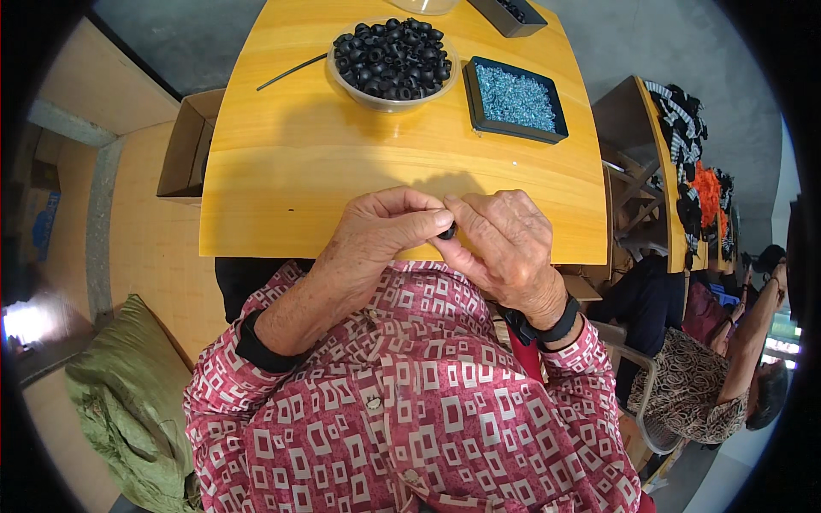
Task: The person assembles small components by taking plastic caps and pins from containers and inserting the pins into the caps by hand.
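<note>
My left grip and my right grip meet, and both pinch one small black piece with thumbs and fingers. It is up by the near edge of the yellow table. Farther back, a clear bowl is full of black bits. Beside it, a black tray holds tiny shiny blue things.

We read no words or numbers; blue marks on far-left brown cardboard box, illegible.
</note>
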`<state>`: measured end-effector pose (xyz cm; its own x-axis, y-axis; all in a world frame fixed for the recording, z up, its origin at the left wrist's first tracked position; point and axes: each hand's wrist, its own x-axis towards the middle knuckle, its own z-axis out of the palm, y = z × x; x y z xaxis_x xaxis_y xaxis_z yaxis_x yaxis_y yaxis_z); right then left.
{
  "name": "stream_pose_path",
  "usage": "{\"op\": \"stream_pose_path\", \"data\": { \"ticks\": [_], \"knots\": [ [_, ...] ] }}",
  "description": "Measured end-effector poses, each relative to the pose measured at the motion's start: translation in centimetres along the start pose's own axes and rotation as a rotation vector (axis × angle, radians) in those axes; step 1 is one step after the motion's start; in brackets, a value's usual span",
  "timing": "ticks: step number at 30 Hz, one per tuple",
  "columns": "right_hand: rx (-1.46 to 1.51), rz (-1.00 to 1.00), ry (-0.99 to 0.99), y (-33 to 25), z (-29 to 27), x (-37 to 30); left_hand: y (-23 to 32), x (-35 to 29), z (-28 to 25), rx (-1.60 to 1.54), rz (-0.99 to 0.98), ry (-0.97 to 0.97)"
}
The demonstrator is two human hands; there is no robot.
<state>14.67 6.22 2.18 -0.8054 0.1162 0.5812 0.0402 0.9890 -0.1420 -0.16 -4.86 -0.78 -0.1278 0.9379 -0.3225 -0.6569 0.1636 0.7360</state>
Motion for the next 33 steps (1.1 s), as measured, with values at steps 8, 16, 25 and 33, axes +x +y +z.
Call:
{"op": "stream_pose_path", "data": {
  "ticks": [8, 16, 25, 33],
  "knots": [
    [0.142, 0.084, 0.011, 0.8, 0.3, -0.2, -0.9, 0.2, 0.0, -0.041, 0.023, -0.017],
    [0.057, -0.044, 0.046, 1.1, 1.1, -0.2, -1.4, 0.3, 0.0, -0.142, 0.057, -0.028],
    [-0.001, -0.09, 0.063, 1.1, -0.3, 0.8, -0.2, -0.2, 0.4, -0.088, 0.022, -0.011],
    [-0.009, -0.063, 0.048, 0.8, -0.3, 0.8, -0.3, 0.4, 0.9, 0.023, 0.214, 0.009]
  ]
}}
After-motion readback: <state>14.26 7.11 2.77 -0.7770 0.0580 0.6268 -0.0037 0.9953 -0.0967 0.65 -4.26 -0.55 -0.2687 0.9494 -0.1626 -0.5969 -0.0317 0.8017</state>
